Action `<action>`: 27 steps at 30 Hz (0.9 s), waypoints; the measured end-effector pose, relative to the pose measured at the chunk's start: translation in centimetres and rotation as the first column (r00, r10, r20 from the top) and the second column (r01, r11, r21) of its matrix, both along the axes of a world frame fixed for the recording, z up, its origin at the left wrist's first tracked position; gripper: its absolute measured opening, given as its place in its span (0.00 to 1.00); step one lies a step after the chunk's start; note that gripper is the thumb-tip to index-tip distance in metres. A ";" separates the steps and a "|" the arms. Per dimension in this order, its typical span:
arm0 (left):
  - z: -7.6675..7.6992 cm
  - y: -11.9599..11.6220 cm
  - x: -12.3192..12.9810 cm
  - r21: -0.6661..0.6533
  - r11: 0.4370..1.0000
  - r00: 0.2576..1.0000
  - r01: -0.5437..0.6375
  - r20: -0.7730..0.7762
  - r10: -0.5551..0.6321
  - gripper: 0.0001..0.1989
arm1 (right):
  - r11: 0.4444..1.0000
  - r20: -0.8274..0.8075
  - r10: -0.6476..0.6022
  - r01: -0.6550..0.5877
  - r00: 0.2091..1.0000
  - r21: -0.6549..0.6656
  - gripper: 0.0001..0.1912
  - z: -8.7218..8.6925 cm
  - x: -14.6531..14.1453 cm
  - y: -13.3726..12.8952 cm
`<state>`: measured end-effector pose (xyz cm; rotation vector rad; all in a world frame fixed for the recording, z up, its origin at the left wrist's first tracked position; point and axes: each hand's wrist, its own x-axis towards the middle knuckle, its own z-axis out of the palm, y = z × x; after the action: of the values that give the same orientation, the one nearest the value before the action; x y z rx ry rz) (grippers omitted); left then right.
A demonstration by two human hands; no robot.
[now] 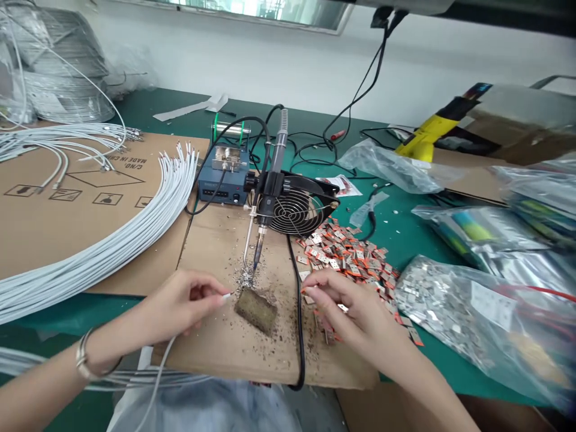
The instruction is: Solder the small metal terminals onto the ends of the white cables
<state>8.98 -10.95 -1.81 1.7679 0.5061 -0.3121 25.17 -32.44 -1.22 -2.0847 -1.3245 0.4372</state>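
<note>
Where left fingers pinch, white cable between

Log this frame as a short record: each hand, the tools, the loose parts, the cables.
left hand: fingers pinch a white cable near its end
right hand: fingers pinch a small orange piece, details too small to tell
between hands: brown sponge on cardboard
tools: soldering iron, tip down; black fan beside it
loose parts: pile of metal-and-orange pieces
other cables: white bundle, left side
</note>
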 end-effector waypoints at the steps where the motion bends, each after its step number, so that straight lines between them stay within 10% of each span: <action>1: 0.1 0.4 0.9 -0.007 1.000 1.000 0.027 0.000 -0.027 0.16 | 1.000 -0.096 0.025 -0.026 0.995 -0.004 0.06 0.2 -0.3 0.2; 10: -0.1 1.3 4.4 -0.145 0.976 0.987 0.162 0.029 -0.160 0.14 | 1.000 -0.224 -0.004 0.000 0.975 -0.019 0.07 -0.3 -1.3 3.0; 17: -0.6 1.2 4.1 -0.177 0.970 0.986 0.165 0.056 -0.157 0.15 | 0.982 -0.718 -0.108 0.185 0.688 0.029 0.14 -2.3 -2.0 5.3; 27: -0.4 1.1 4.3 -0.181 0.974 0.991 0.135 0.025 -0.132 0.16 | 0.964 -0.865 -0.121 0.266 0.486 0.014 0.18 -2.6 -1.9 5.8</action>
<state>13.27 -9.86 -2.18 1.6274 0.3383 -0.4275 23.23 -26.63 -3.82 -1.4662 -0.4656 1.0716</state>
